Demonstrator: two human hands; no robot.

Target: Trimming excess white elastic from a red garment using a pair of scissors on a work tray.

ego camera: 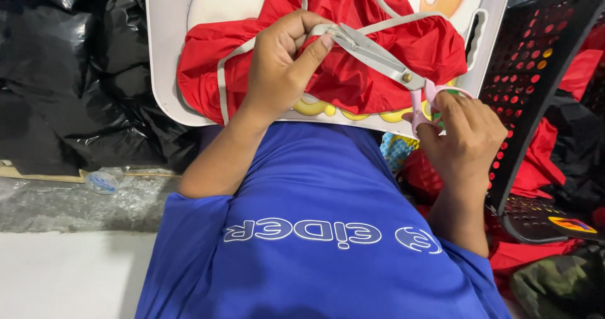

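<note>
Scissors [384, 59] tips toward upper left

Left hand [283, 61] pinches the red garment's [378, 61] grey trim; right hand [463, 139] grips pink-handled scissors [384, 57], blades open at the left fingertips, above a white tray [165, 54].

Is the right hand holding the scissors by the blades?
No. The right hand grips the pink handles of the scissors, while the blades point toward the red garment pinched by the left hand.

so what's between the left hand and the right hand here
In the head view, the scissors bridge the gap: the right hand holds their pink handles, and the grey blades reach the left hand, which pinches the red garment.
</note>
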